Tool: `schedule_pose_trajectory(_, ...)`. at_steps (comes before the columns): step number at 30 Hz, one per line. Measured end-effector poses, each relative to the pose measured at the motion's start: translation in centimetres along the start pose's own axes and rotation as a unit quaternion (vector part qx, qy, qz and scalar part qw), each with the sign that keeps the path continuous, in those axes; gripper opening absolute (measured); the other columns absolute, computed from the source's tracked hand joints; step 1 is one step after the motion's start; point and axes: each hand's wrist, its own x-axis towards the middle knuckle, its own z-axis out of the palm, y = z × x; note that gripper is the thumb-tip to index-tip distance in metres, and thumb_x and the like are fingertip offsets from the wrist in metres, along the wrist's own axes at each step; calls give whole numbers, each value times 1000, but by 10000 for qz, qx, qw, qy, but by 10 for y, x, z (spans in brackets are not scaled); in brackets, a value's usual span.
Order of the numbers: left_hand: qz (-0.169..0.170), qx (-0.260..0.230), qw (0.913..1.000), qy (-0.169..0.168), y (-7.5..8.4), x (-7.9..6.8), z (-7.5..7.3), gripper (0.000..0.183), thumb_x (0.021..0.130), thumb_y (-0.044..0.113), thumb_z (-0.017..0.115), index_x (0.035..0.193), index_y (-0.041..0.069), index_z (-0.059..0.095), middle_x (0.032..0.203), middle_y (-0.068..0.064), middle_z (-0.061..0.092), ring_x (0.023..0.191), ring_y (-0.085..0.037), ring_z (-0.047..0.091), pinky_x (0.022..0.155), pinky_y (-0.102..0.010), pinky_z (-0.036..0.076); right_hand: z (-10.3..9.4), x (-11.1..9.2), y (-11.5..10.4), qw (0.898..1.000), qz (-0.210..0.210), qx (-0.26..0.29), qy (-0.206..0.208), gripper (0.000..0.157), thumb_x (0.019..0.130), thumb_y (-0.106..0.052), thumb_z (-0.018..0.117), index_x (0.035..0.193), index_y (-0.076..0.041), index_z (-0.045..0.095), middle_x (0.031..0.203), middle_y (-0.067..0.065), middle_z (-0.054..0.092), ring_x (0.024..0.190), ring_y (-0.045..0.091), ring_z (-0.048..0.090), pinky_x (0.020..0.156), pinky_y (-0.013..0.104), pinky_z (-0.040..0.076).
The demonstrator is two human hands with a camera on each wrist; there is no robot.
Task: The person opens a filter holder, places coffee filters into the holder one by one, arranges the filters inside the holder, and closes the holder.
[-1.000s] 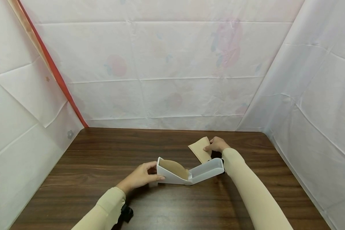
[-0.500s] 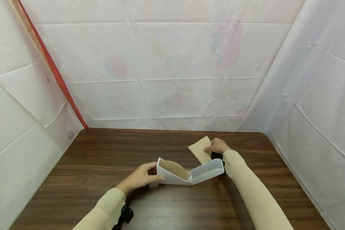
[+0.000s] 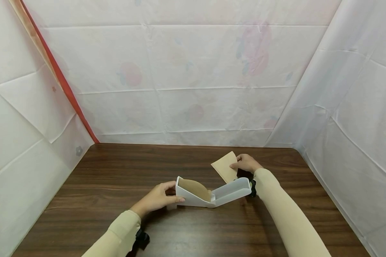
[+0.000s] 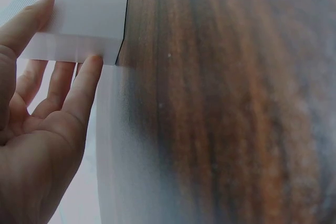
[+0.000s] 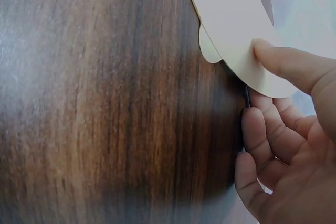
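Note:
A white filter box (image 3: 193, 203) lies on the table with its hinged lid (image 3: 233, 191) swung open to the right. Brown paper coffee filters (image 3: 194, 188) stand inside it, their curved edges rising above the wall. My left hand (image 3: 157, 198) grips the box's left end, thumb along the near side; the left wrist view shows the thumb and fingertips on the white box (image 4: 86, 9). Behind the lid, my right hand (image 3: 247, 163) pinches a tan coffee filter (image 3: 226, 167) by its right edge. In the right wrist view, the thumb presses on the filter (image 5: 236, 30) near its rounded edge, where a small tab sticks out.
The dark wood-grain table (image 3: 115, 178) extends around both hands. White patterned sheets (image 3: 193, 71) hang behind it and at both sides, with a red strip (image 3: 62, 80) at the left corner. Black wrist straps show below both sleeves.
My right hand and forearm have shifted slightly to the right, with the coffee filter still between the fingers. My left hand and the box have stayed in place.

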Motion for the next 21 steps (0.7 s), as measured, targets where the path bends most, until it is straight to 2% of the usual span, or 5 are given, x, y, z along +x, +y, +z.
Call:
schedule_pose_trajectory(7,46,-109,9999,-4,1,-1,1,41,88,19,81,123,7,65,106,-4,71,98,-22,66,79,-30,54,-2,-1,1,9997,48,239,80,33,93,-18,72,114,4,59,92,14,65,72,23,65,67,36,54)
schedule_pose_trajectory(12,8,-227,9997,38,2,-2,1,40,88,16,80,124,7,65,107,-4,70,99,-24,66,78,-30,54,-3,-1,4,9986,8,467,239,38,94,-15,70,122,7,57,97,15,66,79,23,65,74,37,53)
schedule_pose_trajectory(17,-17,-107,9999,24,2,-1,1,40,87,20,81,123,9,66,106,-3,71,99,-23,66,79,-30,54,-5,-2,7,9973,-92,638,356,39,97,-14,66,128,8,57,103,16,69,87,23,65,79,38,51)
schedule_pose_trajectory(21,-47,-41,10000,19,2,-1,0,40,87,23,81,122,11,66,106,-2,71,99,-22,66,79,-31,54,-6,-4,5,9955,-253,816,410,37,100,-14,63,128,9,59,108,19,70,92,25,67,80,40,54)
